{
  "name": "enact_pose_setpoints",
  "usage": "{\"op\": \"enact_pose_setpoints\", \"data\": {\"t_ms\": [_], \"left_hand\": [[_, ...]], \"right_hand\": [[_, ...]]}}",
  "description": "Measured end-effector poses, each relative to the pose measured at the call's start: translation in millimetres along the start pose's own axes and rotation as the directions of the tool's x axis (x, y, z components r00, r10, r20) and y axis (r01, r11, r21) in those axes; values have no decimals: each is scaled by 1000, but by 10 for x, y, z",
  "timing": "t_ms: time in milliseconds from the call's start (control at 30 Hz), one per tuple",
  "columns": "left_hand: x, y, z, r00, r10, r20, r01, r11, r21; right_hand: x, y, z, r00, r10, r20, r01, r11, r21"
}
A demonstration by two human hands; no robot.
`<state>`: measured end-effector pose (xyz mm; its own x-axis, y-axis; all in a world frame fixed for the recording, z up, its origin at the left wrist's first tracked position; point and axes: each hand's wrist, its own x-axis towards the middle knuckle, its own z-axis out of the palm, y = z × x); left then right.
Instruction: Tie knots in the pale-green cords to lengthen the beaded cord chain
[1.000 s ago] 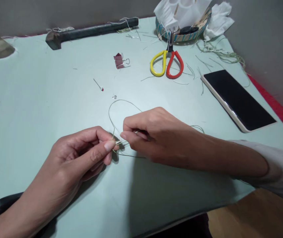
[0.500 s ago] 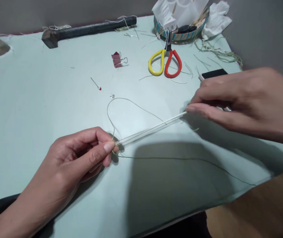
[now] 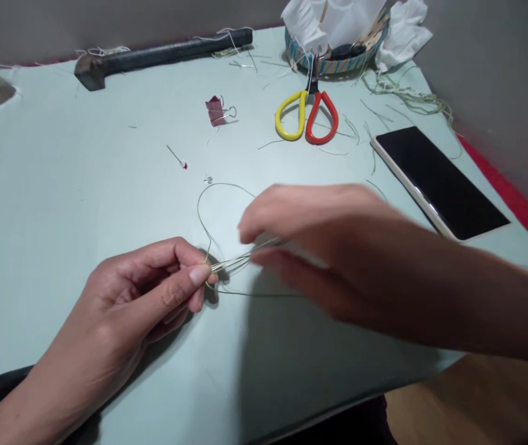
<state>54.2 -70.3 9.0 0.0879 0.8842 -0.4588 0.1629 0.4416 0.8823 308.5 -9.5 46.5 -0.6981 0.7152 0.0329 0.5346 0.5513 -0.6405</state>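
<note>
My left hand (image 3: pixel 152 293) is closed, pinching several thin pale green threads (image 3: pixel 229 264) between thumb and forefinger just above the table. From the pinch a thread loop (image 3: pixel 199 207) curves up and right, while a single strand (image 3: pixel 254 295) runs right below it. My right hand (image 3: pixel 328 247), smeared by motion, hovers over the threads with thumb and forefinger apart. The threads pass slack into the gap between those fingers, and their far ends are hidden behind the hand. Beyond the loop lie a small clear bead-like piece (image 3: pixel 208 180) and a red-tipped pin (image 3: pixel 177 157).
A maroon binder clip (image 3: pixel 216 114), yellow-and-red-handled scissors (image 3: pixel 310 117) and a hammer (image 3: pixel 162 55) lie toward the back. A basket (image 3: pixel 338 66) with white paper stands behind the scissors. At right is a phone (image 3: pixel 442 182). Thread scraps are scattered around.
My right hand has let go of the far end of the taut threads and moved left, close to my left hand. The threads have slackened, and the phone is now uncovered.
</note>
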Motion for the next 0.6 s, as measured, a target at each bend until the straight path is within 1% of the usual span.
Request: {"op": "enact_pose_setpoints", "data": {"t_ms": [33,67,100,133,233,267,400,500,600], "left_hand": [[-2,5,-5,1000,11,-2,-11,1000,5],[-4,10,-8,1000,17,-4,-17,1000,10],[-5,15,-11,1000,24,0,-24,1000,11],[-6,17,-13,1000,26,6,-26,1000,10],[-3,8,-12,1000,20,17,-20,1000,5],[-1,3,-10,1000,14,17,-14,1000,2],[-1,-6,-3,999,-6,35,7,1000,-28],[-2,-7,-18,998,-47,38,49,998,-28],[3,-33,-54,994,-101,49,101,995,-12]], "right_hand": [[63,-37,64,998,-19,53,18,1000,24],[119,-64,119,993,-8,116,2,998,55],[166,-82,163,982,-10,188,-13,992,123],[199,-91,197,975,-4,222,-36,984,175],[224,-83,261,985,9,173,-57,960,274],[217,-75,275,988,14,155,-58,957,283],[206,-48,316,989,35,146,-80,947,312],[228,-31,333,993,32,115,-71,935,348],[224,-12,349,994,53,96,-89,899,429]]}}
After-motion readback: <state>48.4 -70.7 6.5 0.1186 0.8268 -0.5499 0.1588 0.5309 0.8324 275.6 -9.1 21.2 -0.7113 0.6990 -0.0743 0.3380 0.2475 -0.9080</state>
